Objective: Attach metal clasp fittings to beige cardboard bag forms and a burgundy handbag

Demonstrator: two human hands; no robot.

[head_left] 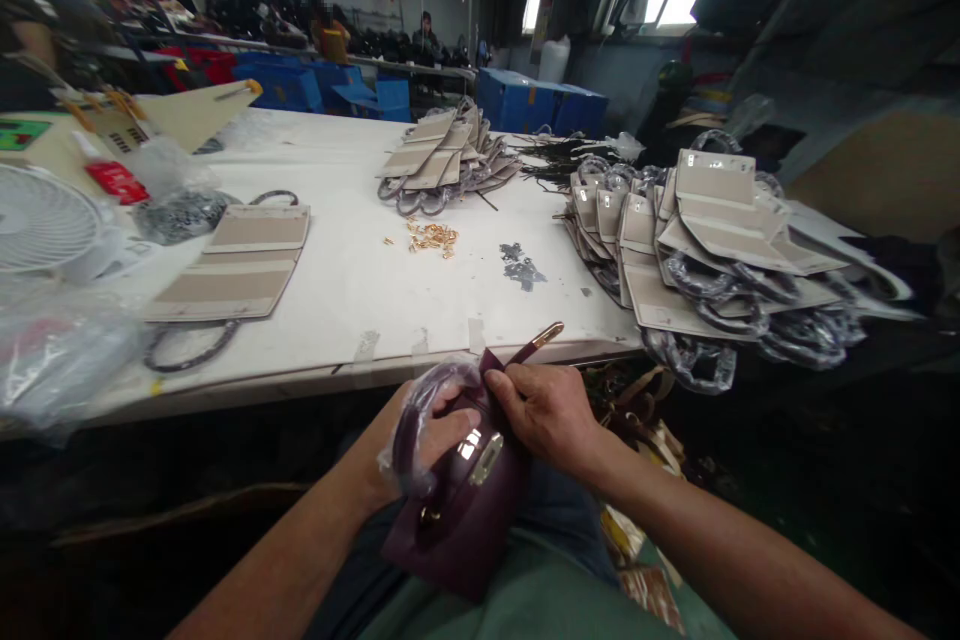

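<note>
A dark purple handbag (465, 545) rests tilted on my lap below the table edge, its gold clasp plates (486, 460) facing up. My left hand (409, 435) reaches through the plastic-wrapped handle (405, 450), and its fingers press on the top of the bag. At the bag's far corner my right hand (551, 410) is closed, thumb and fingers pinching a narrow purple strap (517, 355). The strap's gold metal tip (551, 332) sticks out beyond the fingers toward the table. What lies under the right fingers is hidden.
On the white table (337, 290) are gold metal pieces (435, 238), dark scraps (521, 267), a flat beige bag panel (232, 260) and stacked panels with wrapped handles (697, 240). A white fan (45, 220) and plastic bags (67, 350) stand left. Blue boxes (525, 100) stand behind.
</note>
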